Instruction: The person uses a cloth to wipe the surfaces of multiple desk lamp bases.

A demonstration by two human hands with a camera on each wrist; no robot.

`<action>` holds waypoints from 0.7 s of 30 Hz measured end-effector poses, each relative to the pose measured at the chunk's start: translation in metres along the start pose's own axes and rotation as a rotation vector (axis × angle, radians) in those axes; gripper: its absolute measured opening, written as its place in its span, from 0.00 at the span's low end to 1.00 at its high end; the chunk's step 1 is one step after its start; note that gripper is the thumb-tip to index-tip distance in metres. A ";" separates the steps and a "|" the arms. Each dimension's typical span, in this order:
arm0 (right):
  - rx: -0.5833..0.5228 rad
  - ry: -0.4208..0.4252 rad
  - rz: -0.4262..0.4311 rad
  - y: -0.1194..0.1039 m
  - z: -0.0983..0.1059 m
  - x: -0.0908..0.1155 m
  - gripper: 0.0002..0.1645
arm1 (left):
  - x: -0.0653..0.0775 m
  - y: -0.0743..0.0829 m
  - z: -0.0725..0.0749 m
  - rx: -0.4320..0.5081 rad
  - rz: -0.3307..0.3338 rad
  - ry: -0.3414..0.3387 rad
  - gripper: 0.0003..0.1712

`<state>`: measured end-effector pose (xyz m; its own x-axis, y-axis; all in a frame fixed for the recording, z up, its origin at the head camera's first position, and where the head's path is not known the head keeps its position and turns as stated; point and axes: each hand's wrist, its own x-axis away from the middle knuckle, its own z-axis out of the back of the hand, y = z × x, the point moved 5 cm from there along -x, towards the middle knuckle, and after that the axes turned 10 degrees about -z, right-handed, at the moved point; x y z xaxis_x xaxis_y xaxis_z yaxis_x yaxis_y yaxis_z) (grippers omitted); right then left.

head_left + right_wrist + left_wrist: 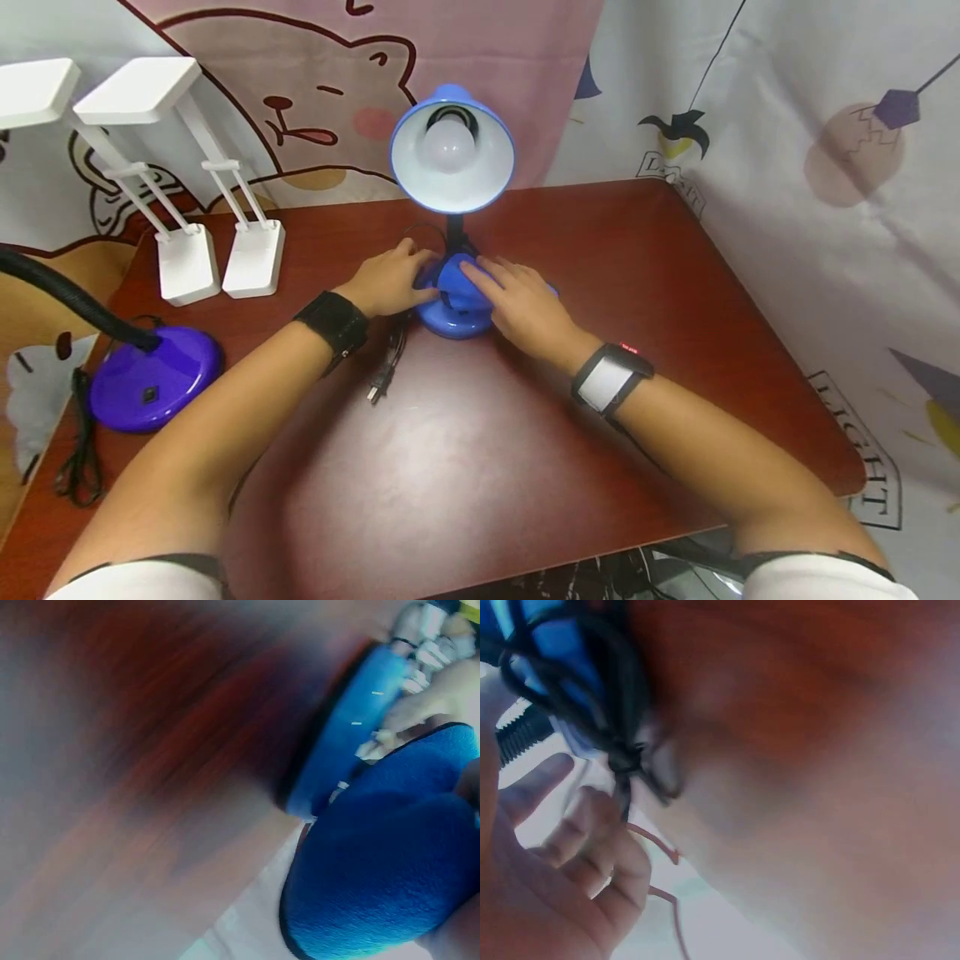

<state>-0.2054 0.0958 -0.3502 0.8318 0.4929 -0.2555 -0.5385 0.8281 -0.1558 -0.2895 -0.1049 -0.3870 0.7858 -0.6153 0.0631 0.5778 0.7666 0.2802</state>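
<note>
Blue bell-shaded desk lamp [453, 187], upright on reddish-brown table [637, 333] | left hand [382, 279] at its round base [453, 325], thumb and forefinger apart, grip unclear | right hand [528, 312], fingers spread on blue fuzzy cloth [375, 862] | risk: uneven pressing could tip lamp; trailing black cord [392, 358] could snag

"What's the fluffy thing?"

"A blue cloth [375, 877] with a dark edge. It's big, low on the right, and it has a fold."

"Who's touching it?"

"The right hand [457, 934] — only bits of it peek in at the side."

"And behind the cloth?"

"A shiny blue base [352, 724] with little white spots and a black strip on the side by the brown bench [150, 750]. The left hand [431, 705] is right up at the base."

"What else?"

"The bench is all blurry — and something pale [251, 919] shows past its edge."
</note>
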 end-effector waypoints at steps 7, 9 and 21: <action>0.113 -0.088 0.083 -0.006 -0.027 -0.008 0.44 | 0.007 -0.010 -0.010 0.103 -0.026 -0.004 0.43; 0.096 -0.137 0.059 -0.005 -0.032 -0.012 0.45 | 0.007 -0.011 -0.012 0.145 -0.050 -0.004 0.43; 0.034 -0.213 0.107 -0.007 -0.027 -0.002 0.40 | 0.008 -0.017 -0.014 0.212 -0.062 -0.004 0.40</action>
<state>-0.2074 0.0818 -0.3746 0.7816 0.6208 -0.0612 -0.6235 0.7746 -0.1058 -0.2900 -0.1207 -0.4050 0.7492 -0.6610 0.0430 0.5654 0.6719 0.4784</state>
